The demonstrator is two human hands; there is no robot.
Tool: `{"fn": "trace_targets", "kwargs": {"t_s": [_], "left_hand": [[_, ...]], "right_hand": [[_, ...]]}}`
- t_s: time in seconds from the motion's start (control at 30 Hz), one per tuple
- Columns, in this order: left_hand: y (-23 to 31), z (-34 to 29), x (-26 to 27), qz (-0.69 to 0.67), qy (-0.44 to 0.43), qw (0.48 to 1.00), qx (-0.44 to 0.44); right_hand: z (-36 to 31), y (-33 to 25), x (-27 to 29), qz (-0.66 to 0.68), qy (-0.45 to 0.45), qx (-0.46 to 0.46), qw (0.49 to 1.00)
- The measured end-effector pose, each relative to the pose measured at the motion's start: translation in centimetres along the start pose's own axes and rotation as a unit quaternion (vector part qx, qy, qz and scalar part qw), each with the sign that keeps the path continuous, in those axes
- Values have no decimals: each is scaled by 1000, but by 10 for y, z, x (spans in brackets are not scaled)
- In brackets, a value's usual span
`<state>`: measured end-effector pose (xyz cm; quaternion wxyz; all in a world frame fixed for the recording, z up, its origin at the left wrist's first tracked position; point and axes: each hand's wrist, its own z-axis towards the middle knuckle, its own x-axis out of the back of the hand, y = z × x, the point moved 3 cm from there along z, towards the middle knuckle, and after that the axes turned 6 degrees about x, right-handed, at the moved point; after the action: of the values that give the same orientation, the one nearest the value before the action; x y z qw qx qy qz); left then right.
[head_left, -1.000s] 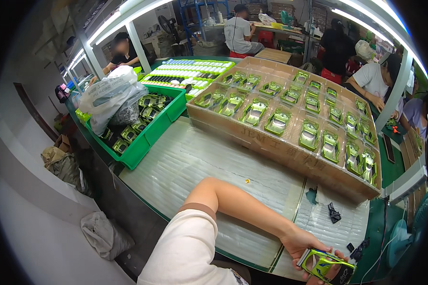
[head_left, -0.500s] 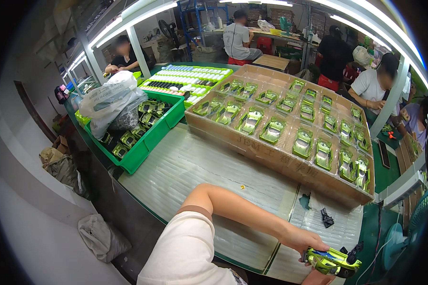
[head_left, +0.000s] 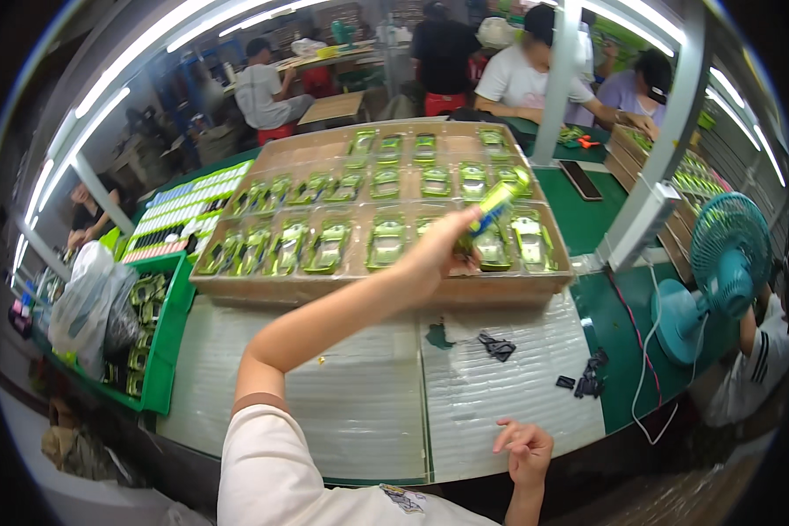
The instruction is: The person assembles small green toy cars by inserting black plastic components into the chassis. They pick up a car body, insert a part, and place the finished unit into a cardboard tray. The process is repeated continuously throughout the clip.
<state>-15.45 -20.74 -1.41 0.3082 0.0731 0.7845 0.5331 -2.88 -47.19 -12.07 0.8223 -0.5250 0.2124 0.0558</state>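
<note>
My left hand is closed on a lime-green toy car body, blurred by motion. It holds the body tilted up over the front right part of a wide cardboard box. More green car bodies sit in rows in this box, in clear plastic compartments. Near the front edge of the table, my right hand is raised with nothing in it, its fingers apart and some of them bent. Small black parts lie on the pale ribbed mat beyond it, with a further black pile to its right.
A green crate of car bodies and plastic bags stands left. Behind it are trays of small white and black pieces. On the right are a teal fan, a post, cables and a phone. Several people sit beyond.
The view has swung right. My left hand has carried the green car body from the table's near right up over the box. My right hand has come apart from it.
</note>
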Motion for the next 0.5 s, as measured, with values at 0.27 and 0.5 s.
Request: {"fn": "trace_targets", "kwargs": {"t_s": [0.27,0.5], "left_hand": [[82,208,55,210,238,944,-90],[114,316,61,467,464,752,-38]], "right_hand": [[7,2,1,35,27,-36,998],[-2,14,12,49,19,-40,998]]}}
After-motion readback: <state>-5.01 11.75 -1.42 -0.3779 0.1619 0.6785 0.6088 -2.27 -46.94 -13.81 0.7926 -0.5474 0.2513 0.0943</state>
